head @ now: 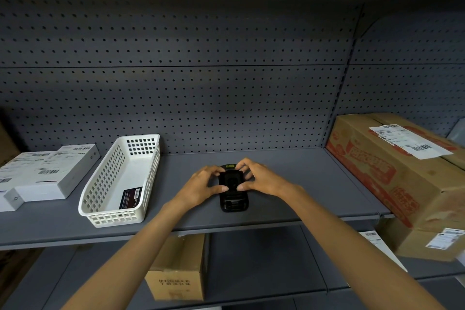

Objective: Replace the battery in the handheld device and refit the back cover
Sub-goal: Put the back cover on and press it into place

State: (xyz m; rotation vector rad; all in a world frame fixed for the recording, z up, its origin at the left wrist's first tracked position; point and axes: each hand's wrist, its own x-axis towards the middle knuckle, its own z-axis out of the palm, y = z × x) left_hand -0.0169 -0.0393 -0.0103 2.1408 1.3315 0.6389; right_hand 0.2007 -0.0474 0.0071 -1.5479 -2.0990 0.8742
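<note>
A black handheld device (234,200) lies back side up on the grey shelf (289,184), its long axis running away from me. A black back cover (231,181) sits over its upper half. My left hand (203,186) grips the cover's left edge, thumb on its lower edge. My right hand (259,179) grips the right edge, thumb pressing near the cover's lower right corner. A flat black battery (130,198) with a white label leans inside the white basket (100,179) to the left.
White flat boxes (42,174) with barcode labels lie at the far left. A large cardboard carton (402,166) fills the shelf's right end. On the lower shelf stand a small cardboard box (178,269) and another carton (427,244). A perforated back panel rises behind.
</note>
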